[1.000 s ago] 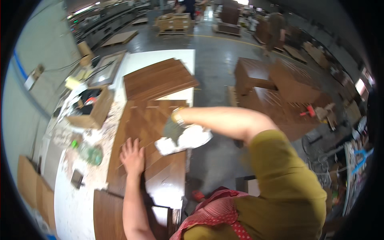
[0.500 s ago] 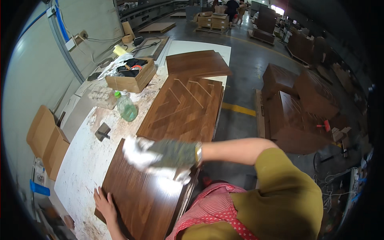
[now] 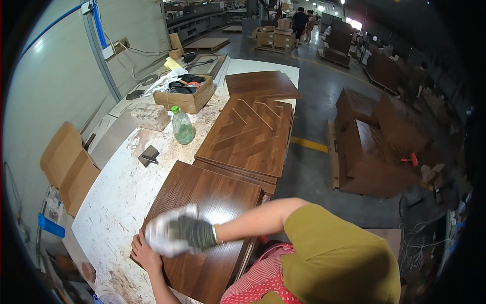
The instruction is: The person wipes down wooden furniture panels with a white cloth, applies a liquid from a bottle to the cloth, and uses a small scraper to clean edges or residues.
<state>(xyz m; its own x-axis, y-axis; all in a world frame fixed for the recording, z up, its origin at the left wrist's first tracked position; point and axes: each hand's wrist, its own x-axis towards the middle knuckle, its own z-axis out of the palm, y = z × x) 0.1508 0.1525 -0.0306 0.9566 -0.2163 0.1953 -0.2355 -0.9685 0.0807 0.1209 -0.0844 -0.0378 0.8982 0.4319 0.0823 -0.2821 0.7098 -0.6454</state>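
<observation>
One dark brown panel (image 3: 205,192) lies at seven o'clock, our left hand (image 3: 147,255) spread at its eight-o'clock edge, our gloved right hand (image 3: 195,233) on a white cloth (image 3: 164,233), closure too blurred to tell; we judge wiping underway, remainder unclear, patterned panel (image 3: 243,139) toward twelve untouched.

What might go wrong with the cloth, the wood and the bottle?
The white cloth in the gloved right hand is right beside the bare left hand, so it might bump those fingers. The white tabletop looks dirty, so grit caught under the cloth could scratch the nearest brown wood panel. The green-capped bottle stands near the diagonally patterned panel; a sideways shove might tip it.
</observation>
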